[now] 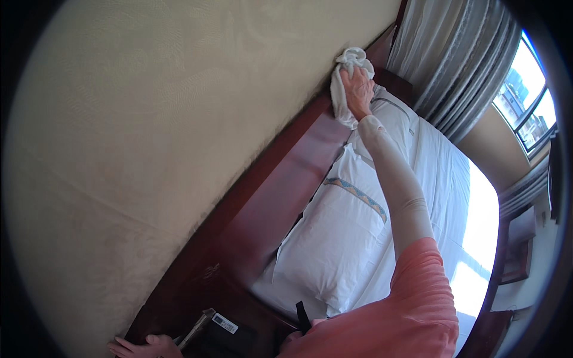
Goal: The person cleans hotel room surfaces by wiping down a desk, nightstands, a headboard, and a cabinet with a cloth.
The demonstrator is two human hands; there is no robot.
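Note:
My right arm reaches far across the bed, and my right hand (358, 91) presses a bunched white cloth (342, 105) against the top edge of the dark red wooden headboard (273, 188). The cloth lies where the headboard meets the beige patterned wall (134, 125). At the lower left, my left hand (147, 347) rests by the near end of the headboard's top edge, fingers apart and holding nothing. Part of that hand is cut off by the frame. Below the headboard, a white pillow (331, 232) with a blue and tan band leans on the bed.
Another white pillow (394, 109) lies at the far side of the white-sheeted bed (443, 179). Beside my left hand, a dark box with a printed label (225, 323) sits on the bedside surface. Grey curtains (461, 76) hang near a window (523, 94). A chair (521, 237) stands beyond the bed.

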